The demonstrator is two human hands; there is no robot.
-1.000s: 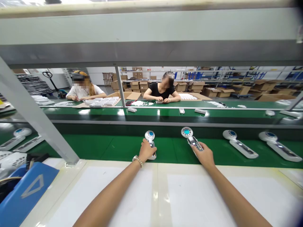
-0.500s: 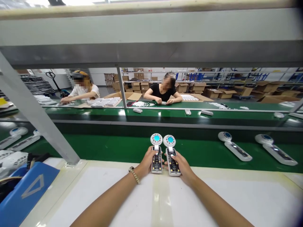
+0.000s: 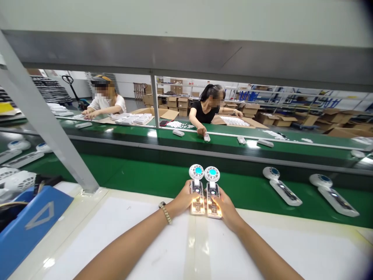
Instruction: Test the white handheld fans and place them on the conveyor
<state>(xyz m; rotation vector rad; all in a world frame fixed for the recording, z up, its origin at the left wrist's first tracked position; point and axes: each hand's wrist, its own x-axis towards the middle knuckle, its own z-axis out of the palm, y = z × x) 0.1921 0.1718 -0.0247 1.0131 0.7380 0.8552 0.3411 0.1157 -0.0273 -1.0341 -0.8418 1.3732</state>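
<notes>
Left device [image 3: 197, 187] and right device [image 3: 212, 187], both white with round, blue-centred heads, sit side by side where the green belt [image 3: 163, 181] meets the white counter [image 3: 116, 229], amber lights glowing on their dark boards. The left hand's [image 3: 184, 199] fingers grasp the left device, the right hand's [image 3: 227, 208] the right device. Two similar devices [image 3: 284, 192] lie further right on the belt; across it, a co-worker's hand [image 3: 201, 130] touches a white part [image 3: 206, 137].

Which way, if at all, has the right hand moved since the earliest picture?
Yes, leftward: the right hand is now closer to the yellowish strip running down the white worktop.
</notes>
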